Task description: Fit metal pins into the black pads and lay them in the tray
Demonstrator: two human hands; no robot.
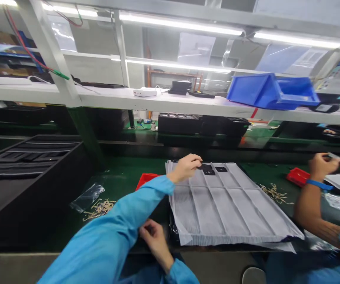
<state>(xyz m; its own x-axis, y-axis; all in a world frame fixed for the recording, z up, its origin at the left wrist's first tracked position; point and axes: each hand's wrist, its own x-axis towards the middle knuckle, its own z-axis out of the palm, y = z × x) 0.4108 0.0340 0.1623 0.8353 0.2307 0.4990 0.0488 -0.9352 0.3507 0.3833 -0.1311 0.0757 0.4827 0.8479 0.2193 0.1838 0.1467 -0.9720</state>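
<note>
My left hand (185, 168) reaches across to the far edge of a grey ribbed sheet (226, 205) that lies over a black tray on the green bench. Its fingers are pinched together on a small black part (205, 169). A second black part (221, 169) lies just to the right of it on the sheet. My right hand (154, 236) is low at the bench's front edge, beside the sheet's near left corner. Its fingers are curled, and what they hold, if anything, is hidden.
A red tray (146, 180) sits left of the sheet, with small tan pieces (98, 209) and a clear bag (87, 196) beyond. A tall stack of black trays (24, 173) fills the left. A co-worker's hands (320, 165) work at the right near another red tray (298, 176). Blue bins (272, 92) stand on the shelf.
</note>
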